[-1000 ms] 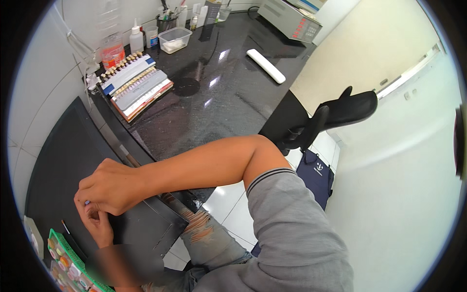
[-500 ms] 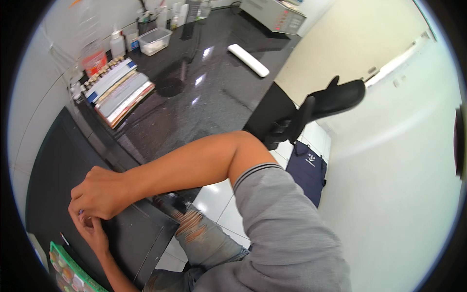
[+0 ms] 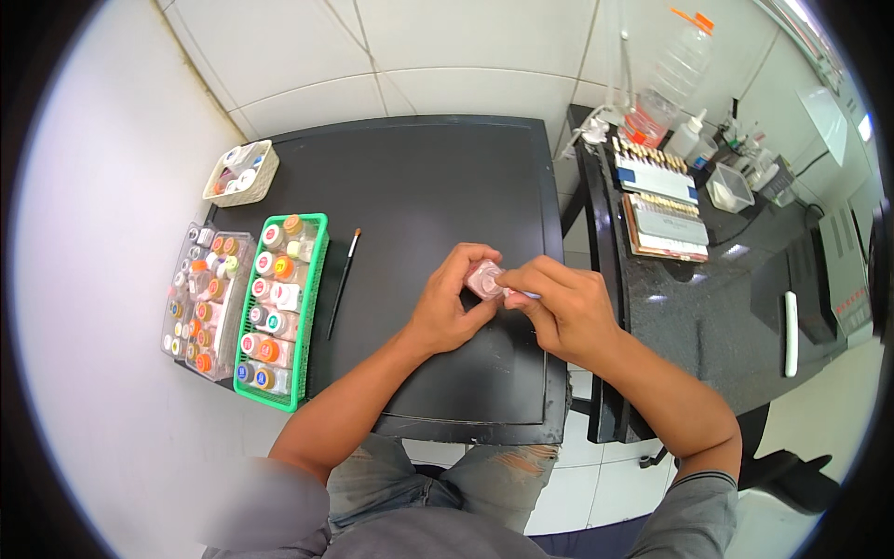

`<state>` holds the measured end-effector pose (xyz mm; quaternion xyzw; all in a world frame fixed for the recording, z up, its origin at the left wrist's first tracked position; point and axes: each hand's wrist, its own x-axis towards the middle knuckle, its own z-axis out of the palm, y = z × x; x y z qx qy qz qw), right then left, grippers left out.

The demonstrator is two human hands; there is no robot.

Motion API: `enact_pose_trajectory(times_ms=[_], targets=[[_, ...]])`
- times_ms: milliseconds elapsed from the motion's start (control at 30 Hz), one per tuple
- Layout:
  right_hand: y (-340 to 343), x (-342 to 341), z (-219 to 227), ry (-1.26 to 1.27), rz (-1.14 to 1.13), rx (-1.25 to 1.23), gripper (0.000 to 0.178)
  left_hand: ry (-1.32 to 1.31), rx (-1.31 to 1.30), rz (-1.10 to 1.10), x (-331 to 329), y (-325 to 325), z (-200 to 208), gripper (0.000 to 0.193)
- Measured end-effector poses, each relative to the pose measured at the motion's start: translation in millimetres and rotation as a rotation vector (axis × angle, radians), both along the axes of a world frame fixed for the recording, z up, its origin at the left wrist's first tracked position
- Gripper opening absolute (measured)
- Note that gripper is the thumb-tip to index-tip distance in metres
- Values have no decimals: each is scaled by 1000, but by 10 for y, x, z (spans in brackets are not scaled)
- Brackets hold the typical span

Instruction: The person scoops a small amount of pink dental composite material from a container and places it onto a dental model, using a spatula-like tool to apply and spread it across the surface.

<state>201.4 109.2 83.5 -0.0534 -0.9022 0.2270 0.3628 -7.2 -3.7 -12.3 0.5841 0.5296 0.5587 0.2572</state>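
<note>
My left hand (image 3: 452, 300) is closed around a small clear bottle (image 3: 483, 279) with pale pink contents, above the black table. My right hand (image 3: 570, 307) is closed at the bottle's near right side, its thumb and fingers pinching a small whitish-blue thing (image 3: 523, 294). What that thing is, I cannot make out, as the fingers cover most of it. A thin brush (image 3: 345, 279) with a black handle lies to the left of my hands. Further left stands a green basket (image 3: 320, 244) of small bottles with white, orange and other coloured caps.
A clear container (image 3: 246, 244) of more small bottles stands left of the green basket, with a cream basket (image 3: 264, 189) behind. Across a gap, the glossy right-hand counter (image 3: 680, 321) bears shade guides (image 3: 663, 233), a large plastic bottle (image 3: 663, 88) and a white bar (image 3: 791, 334).
The view has swung left from the counter and wall to the black table. Both hands now show near the middle, and the bottle between them has come into sight.
</note>
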Motion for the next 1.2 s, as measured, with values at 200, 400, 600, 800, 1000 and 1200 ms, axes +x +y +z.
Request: enact_pose_trajectory(times_ms=[200, 400, 600, 800, 1000, 1200], targets=[[14, 53, -11, 9, 21, -6, 18, -19, 59, 20, 115, 56, -8, 56], [3, 39, 29, -11, 0, 74, 16, -117, -4, -48, 70, 57, -21, 63], [-2, 49, 30, -12, 3, 33, 18, 43, 7, 2, 81, 59, 4, 67], [-23, 29, -4, -2, -11, 79, 20, -121, -51, 11, 97, 53, 8, 68], [-34, 47, 44, 62, -14, 48, 19, -26, 23, -14, 49, 8, 14, 80], [-18, 58, 59, 150, 5, 22, 20, -117, 154, 3, 125, 29, 126, 69]])
